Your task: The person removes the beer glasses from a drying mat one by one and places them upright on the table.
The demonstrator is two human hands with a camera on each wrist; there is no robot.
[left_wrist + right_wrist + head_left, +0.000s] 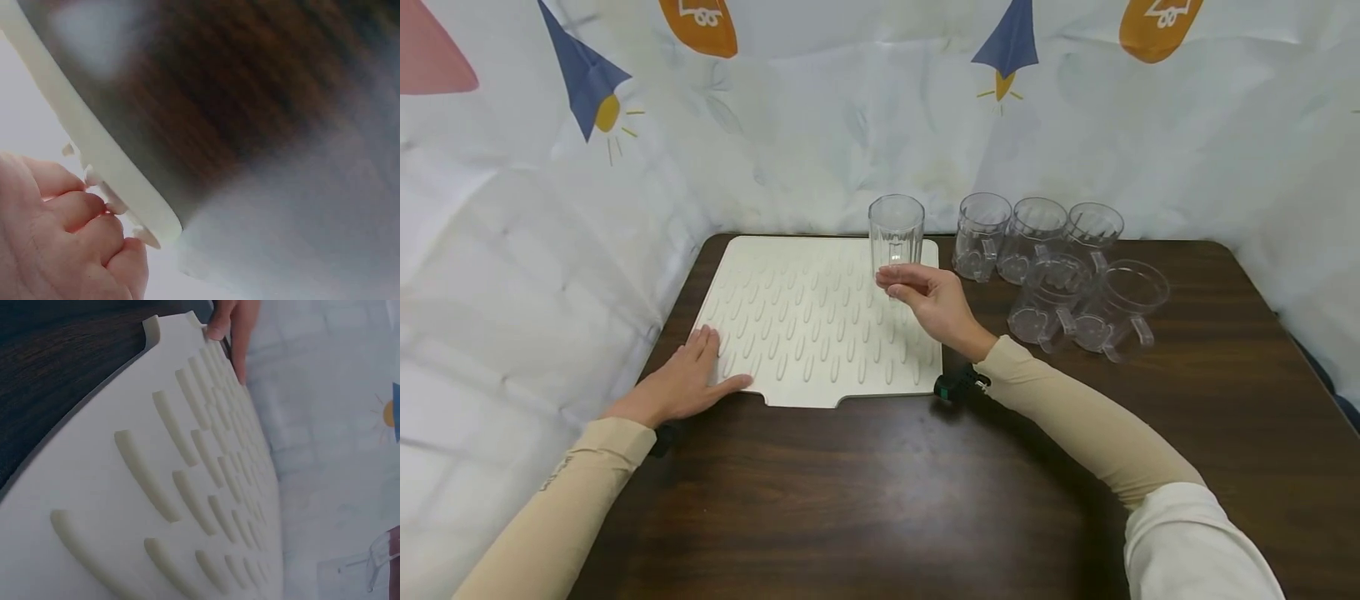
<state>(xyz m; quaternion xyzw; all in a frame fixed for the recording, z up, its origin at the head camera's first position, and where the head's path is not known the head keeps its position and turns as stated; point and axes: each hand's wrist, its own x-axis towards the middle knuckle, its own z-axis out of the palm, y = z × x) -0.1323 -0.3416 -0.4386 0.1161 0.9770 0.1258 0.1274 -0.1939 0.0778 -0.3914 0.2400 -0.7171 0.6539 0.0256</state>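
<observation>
A clear ribbed glass mug (pixel 897 221) stands upright at the back right corner of a white ridged drying board (pixel 812 317). My right hand (pixel 932 304) pinches its lower front, where the handle is. The hand covers the mug's base, so I cannot tell whether it touches the board. In the right wrist view only a bit of the glass mug (pixel 377 562) shows, at the right edge. My left hand (pixel 681 379) rests with fingers extended on the board's front left edge. The left wrist view shows the left hand (pixel 69 234) against the board's rim (pixel 119 165).
Several clear handled mugs (pixel 1052 279) are grouped upright on the dark wooden table (pixel 880 500), right of the board. A white patterned sheet (pixel 820 142) hangs behind the table and along its left side. The board's front edge has a protruding tab.
</observation>
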